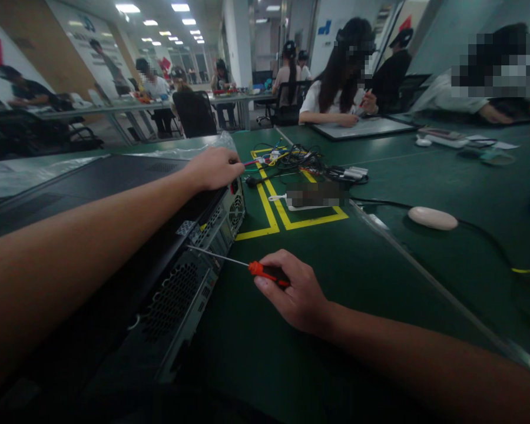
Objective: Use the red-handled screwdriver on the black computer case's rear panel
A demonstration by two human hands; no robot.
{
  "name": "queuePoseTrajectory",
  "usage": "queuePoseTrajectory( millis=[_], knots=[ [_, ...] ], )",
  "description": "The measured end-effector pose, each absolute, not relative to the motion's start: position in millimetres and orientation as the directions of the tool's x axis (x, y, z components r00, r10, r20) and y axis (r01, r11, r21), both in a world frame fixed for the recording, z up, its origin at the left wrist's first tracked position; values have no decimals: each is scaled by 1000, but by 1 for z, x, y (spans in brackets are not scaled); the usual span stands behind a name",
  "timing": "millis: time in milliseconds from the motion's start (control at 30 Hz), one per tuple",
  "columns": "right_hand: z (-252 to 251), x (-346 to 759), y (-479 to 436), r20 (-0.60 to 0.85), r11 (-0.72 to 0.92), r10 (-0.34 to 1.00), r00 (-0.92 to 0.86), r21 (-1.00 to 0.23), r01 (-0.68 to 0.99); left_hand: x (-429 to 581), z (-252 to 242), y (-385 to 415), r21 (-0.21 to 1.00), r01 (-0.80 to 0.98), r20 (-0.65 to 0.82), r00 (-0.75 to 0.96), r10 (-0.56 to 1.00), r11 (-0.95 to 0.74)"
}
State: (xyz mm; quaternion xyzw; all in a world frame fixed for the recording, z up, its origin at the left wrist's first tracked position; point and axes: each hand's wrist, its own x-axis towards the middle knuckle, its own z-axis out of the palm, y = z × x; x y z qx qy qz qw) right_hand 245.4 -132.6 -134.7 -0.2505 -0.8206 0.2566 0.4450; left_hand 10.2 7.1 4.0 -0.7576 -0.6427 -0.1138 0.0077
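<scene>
Right of centre in my view, the right hand point(298, 288) pinches the screwdriver point(269, 274) by its handle, shaft slanted to the panel's upper edge, probably to line up with a fastener. Left of it the case point(176, 294) lies on the table point(371, 282), the left hand point(214, 168) curled over its far corner, likely steadying it, though I can't tell whether it grips anything. Beyond, cables point(300, 156) tangle near yellow tape point(268, 200); I can read no brand or label.

An office-like workroom — black chairs point(195, 115), ceiling lights point(181, 7), a computer case point(174, 297).
</scene>
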Motion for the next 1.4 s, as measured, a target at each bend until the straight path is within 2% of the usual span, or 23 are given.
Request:
queuePoseTrajectory(
  millis=[300,667,1000,1400],
  knots=[
    [-137,244,-132,626,753,622,-471,-643,139,9,2,9,88,980,180,159,971,-177],
    [-136,239,-135,514,639,716,-472,-755,148,9,2,9,78,980,188,164,968,-181],
    [-140,240,-132,578,697,682,-448,-700,158,8,0,11,88,979,202,161,966,-181],
    [-139,241,-132,561,686,691,-456,-708,168,9,1,10,82,979,200,165,966,-184]
  ],
)
